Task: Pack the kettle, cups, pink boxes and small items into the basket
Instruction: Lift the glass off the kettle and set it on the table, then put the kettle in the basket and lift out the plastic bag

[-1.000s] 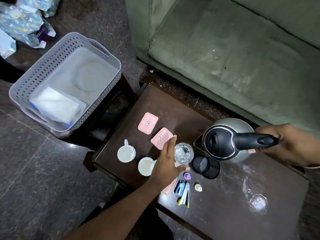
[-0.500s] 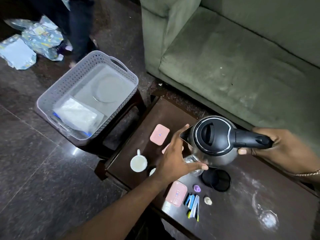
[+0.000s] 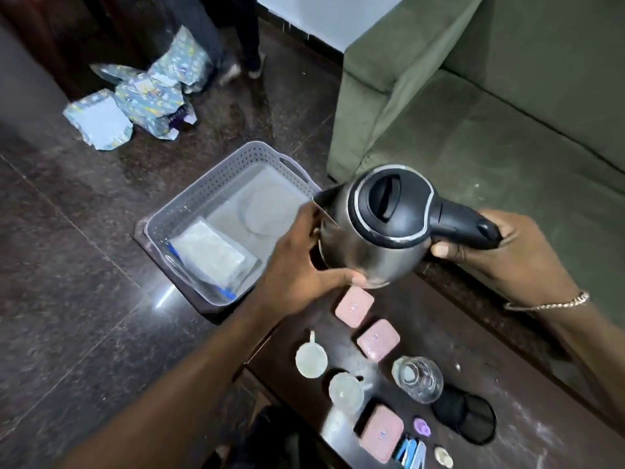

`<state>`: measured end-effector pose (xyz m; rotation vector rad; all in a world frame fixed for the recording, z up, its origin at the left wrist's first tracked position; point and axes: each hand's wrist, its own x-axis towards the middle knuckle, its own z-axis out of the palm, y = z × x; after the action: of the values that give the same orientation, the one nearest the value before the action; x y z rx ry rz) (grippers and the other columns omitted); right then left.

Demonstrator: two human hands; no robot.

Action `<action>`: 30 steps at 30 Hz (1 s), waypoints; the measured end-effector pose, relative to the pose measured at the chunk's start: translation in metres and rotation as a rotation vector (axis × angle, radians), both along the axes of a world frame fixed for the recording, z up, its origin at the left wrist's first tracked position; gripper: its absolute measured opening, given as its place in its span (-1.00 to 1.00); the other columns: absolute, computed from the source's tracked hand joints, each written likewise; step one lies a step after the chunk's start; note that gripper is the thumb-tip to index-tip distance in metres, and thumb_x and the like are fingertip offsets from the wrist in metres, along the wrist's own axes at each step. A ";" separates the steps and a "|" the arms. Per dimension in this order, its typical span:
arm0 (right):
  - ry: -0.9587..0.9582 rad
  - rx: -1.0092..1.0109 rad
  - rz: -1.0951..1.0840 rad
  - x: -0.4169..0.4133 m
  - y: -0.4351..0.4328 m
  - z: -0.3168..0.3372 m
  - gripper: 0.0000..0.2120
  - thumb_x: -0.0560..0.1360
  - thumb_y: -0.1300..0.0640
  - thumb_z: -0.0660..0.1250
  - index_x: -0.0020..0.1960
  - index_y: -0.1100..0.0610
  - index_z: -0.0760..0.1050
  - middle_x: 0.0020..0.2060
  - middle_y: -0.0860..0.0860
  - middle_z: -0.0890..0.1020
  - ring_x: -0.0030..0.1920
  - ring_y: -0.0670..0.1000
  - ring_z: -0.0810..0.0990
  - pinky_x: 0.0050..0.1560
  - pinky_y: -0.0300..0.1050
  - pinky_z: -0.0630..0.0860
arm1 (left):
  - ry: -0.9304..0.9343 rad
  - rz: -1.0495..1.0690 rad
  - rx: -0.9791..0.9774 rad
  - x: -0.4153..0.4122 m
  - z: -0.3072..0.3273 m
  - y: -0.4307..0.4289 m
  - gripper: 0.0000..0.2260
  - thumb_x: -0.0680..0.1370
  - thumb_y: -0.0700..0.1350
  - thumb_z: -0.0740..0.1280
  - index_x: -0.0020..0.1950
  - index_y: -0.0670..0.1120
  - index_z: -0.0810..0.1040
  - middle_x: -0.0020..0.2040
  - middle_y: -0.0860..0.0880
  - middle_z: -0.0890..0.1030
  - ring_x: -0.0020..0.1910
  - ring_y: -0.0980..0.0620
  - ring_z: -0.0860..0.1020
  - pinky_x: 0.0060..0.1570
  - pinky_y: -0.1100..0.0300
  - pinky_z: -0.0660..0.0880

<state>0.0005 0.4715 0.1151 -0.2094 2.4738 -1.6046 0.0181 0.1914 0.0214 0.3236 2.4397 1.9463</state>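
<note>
Dark polished stone floor [image 3: 67, 265] fills the left of the view, with a green sofa [image 3: 490, 130] at far right and a dark wooden table [image 3: 439, 333] near right. Crumpled patterned wrappers [image 3: 145, 103] lie on the floor at far left, and a person's legs [image 3: 233, 35] stand just beyond them.

Both hands hold the kettle [image 3: 372, 238] in the air above the table's far end, just right of the basket [image 3: 189, 211]. The right hand [image 3: 507, 252] is clenched round the black handle, a thin bracelet [image 3: 548, 303] on its wrist. The left hand [image 3: 297, 265] cups the steel body, fingers spread behind the spout side and thumb pressed against the lower wall. The kettle's black lid is shut and its spout points left toward the basket.

The grey perforated basket sits on a low dark stand left of the table. Inside it lie a white packet [image 3: 209, 255] in clear wrap at the near end and a round pale plate [image 3: 267, 211] at the far end.

On the table, two pink boxes [image 3: 354, 306] [image 3: 378, 340] lie side by side near the left edge, and a third pink box [image 3: 381, 433] lies nearer. Two white cups [image 3: 311, 359] [image 3: 345, 391] stand close to the left edge, between the boxes. A clear glass [image 3: 417, 379] stands right of them, touching or just beside the black kettle base [image 3: 465, 419]. A small purple item [image 3: 422, 427], a few blue and white sachets [image 3: 411, 451] and a small pale round item [image 3: 443, 456] lie at the near edge.
</note>
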 end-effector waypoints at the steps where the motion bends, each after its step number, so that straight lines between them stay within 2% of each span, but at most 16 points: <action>1: 0.031 -0.011 0.003 -0.013 -0.012 0.001 -0.65 0.25 0.06 0.60 -0.04 0.19 0.66 -0.25 -0.05 0.67 -0.24 -0.19 0.54 -0.21 -0.26 0.49 | 0.023 0.007 -0.005 -0.012 0.006 -0.013 -0.01 0.26 0.02 0.74 0.57 0.08 0.28 0.42 0.17 0.54 0.39 0.17 0.54 0.31 0.18 0.54; 2: 0.056 -0.035 0.016 -0.026 -0.025 0.002 -0.69 0.27 0.07 0.60 -0.04 0.16 0.66 -0.24 -0.10 0.67 -0.23 -0.20 0.55 -0.20 -0.27 0.52 | 0.037 0.013 -0.005 -0.023 0.011 -0.026 -0.02 0.26 -0.01 0.74 0.56 0.08 0.28 0.41 0.18 0.54 0.39 0.19 0.52 0.31 0.23 0.51; 3: 0.069 -0.078 0.031 -0.040 -0.038 0.002 -0.71 0.30 0.09 0.59 -0.02 0.13 0.66 -0.20 -0.10 0.68 -0.18 -0.17 0.58 -0.13 -0.18 0.59 | 0.040 0.022 0.000 -0.034 0.016 -0.038 -0.05 0.26 -0.02 0.74 0.53 0.09 0.29 0.41 0.19 0.53 0.40 0.20 0.51 0.31 0.24 0.50; 5: 0.085 -0.161 0.055 -0.064 -0.062 -0.001 -0.69 0.33 0.15 0.59 0.05 0.15 0.66 -0.11 0.06 0.68 -0.09 -0.01 0.59 0.00 0.15 0.59 | 0.036 0.037 0.009 -0.054 0.020 -0.061 -0.08 0.27 -0.03 0.73 0.50 0.12 0.30 0.41 0.23 0.51 0.41 0.23 0.48 0.34 0.22 0.48; 6: 0.095 -0.174 0.063 -0.077 -0.075 -0.004 -0.68 0.34 0.16 0.58 0.05 0.23 0.64 -0.11 0.13 0.65 -0.08 0.03 0.57 -0.02 0.20 0.56 | 0.029 0.046 0.010 -0.063 0.020 -0.073 -0.07 0.28 -0.06 0.73 0.50 0.13 0.28 0.42 0.25 0.49 0.44 0.23 0.45 0.36 0.23 0.46; 8: 0.119 -0.154 0.080 -0.098 -0.098 -0.015 -0.62 0.36 0.12 0.58 0.00 0.36 0.57 -0.17 0.15 0.58 -0.14 0.01 0.50 -0.11 0.08 0.47 | 0.001 0.061 0.020 -0.078 0.015 -0.095 -0.03 0.28 -0.13 0.73 0.55 0.10 0.26 0.47 0.24 0.46 0.49 0.19 0.41 0.39 0.22 0.44; 11: 0.106 -0.150 0.121 -0.120 -0.128 -0.038 -0.68 0.38 0.17 0.58 -0.06 0.37 0.56 -0.24 0.08 0.53 -0.21 -0.08 0.46 -0.20 -0.13 0.40 | -0.043 0.078 0.015 -0.091 -0.002 -0.121 0.01 0.29 -0.14 0.71 0.61 0.05 0.21 0.53 0.16 0.41 0.53 0.12 0.37 0.40 0.09 0.45; 13: 0.048 -0.174 0.143 -0.130 -0.145 -0.058 -0.75 0.39 0.26 0.56 -0.01 0.34 0.60 -0.21 0.01 0.58 -0.20 -0.14 0.51 -0.17 -0.24 0.46 | -0.080 0.091 0.001 -0.096 -0.018 -0.134 0.01 0.30 -0.13 0.71 0.61 0.07 0.21 0.53 0.19 0.41 0.52 0.17 0.37 0.37 0.19 0.46; 15: -0.016 -0.196 0.151 -0.136 -0.156 -0.077 -0.74 0.39 0.30 0.55 0.04 0.33 0.61 -0.16 0.02 0.62 -0.15 -0.12 0.54 -0.05 -0.19 0.50 | -0.105 0.099 -0.033 -0.098 -0.033 -0.144 0.02 0.30 -0.11 0.72 0.62 0.06 0.20 0.53 0.18 0.41 0.52 0.18 0.38 0.35 0.23 0.48; 16: -0.048 -0.204 0.153 -0.139 -0.160 -0.087 -0.75 0.39 0.29 0.55 0.04 0.31 0.62 -0.15 0.03 0.62 -0.13 -0.09 0.54 -0.03 -0.12 0.50 | -0.125 0.106 -0.042 -0.099 -0.041 -0.148 0.03 0.30 -0.10 0.73 0.62 0.06 0.19 0.53 0.18 0.41 0.53 0.17 0.37 0.37 0.18 0.48; 17: -0.071 -0.206 0.156 -0.141 -0.163 -0.097 -0.77 0.39 0.27 0.55 0.01 0.25 0.63 -0.16 0.00 0.62 -0.13 -0.08 0.53 -0.04 -0.11 0.48 | -0.145 0.113 -0.046 -0.099 -0.049 -0.152 0.04 0.30 -0.09 0.73 0.62 0.07 0.19 0.54 0.18 0.41 0.53 0.16 0.37 0.38 0.11 0.48; 20: -0.086 -0.176 0.186 -0.146 -0.165 -0.125 -0.80 0.40 0.21 0.56 -0.06 0.01 0.62 -0.27 -0.22 0.60 -0.23 -0.24 0.50 -0.17 -0.36 0.43 | -0.176 0.119 -0.065 -0.101 -0.068 -0.157 0.03 0.29 -0.05 0.73 0.61 0.10 0.20 0.54 0.20 0.39 0.55 0.16 0.35 0.41 0.02 0.47; 21: -0.085 -0.166 0.181 -0.146 -0.163 -0.130 -0.81 0.40 0.20 0.57 -0.08 0.01 0.61 -0.30 -0.23 0.58 -0.26 -0.26 0.48 -0.21 -0.39 0.41 | -0.172 0.115 -0.073 -0.101 -0.072 -0.157 0.02 0.29 -0.05 0.73 0.61 0.11 0.21 0.54 0.21 0.39 0.54 0.17 0.35 0.41 0.02 0.47; 23: -0.099 -0.154 0.168 -0.148 -0.164 -0.142 -0.83 0.39 0.13 0.58 -0.10 0.07 0.61 -0.30 -0.16 0.53 -0.27 -0.21 0.44 -0.24 -0.33 0.37 | -0.174 0.110 -0.081 -0.103 -0.081 -0.159 0.01 0.29 -0.06 0.73 0.59 0.11 0.22 0.53 0.21 0.40 0.54 0.18 0.35 0.40 0.02 0.48; 26: -0.091 -0.120 0.165 -0.151 -0.164 -0.152 -0.79 0.38 0.06 0.58 -0.10 0.11 0.60 -0.30 -0.05 0.47 -0.26 -0.12 0.39 -0.25 -0.15 0.30 | -0.194 0.105 -0.053 -0.105 -0.090 -0.159 0.00 0.28 -0.03 0.72 0.59 0.14 0.23 0.53 0.22 0.40 0.53 0.21 0.36 0.38 0.11 0.49; 30: -0.090 -0.125 0.168 -0.156 -0.165 -0.157 -0.83 0.37 0.02 0.58 -0.14 -0.05 0.59 -0.34 -0.21 0.46 -0.29 -0.19 0.38 -0.29 -0.29 0.31 | -0.223 0.109 -0.026 -0.107 -0.094 -0.159 -0.02 0.29 0.00 0.71 0.57 0.23 0.23 0.52 0.26 0.40 0.52 0.26 0.35 0.31 0.30 0.49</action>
<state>-0.1559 0.3064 -0.0421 -0.3451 2.2267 -1.6600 -0.0890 0.0323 -0.0722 -0.0273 2.3818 1.8714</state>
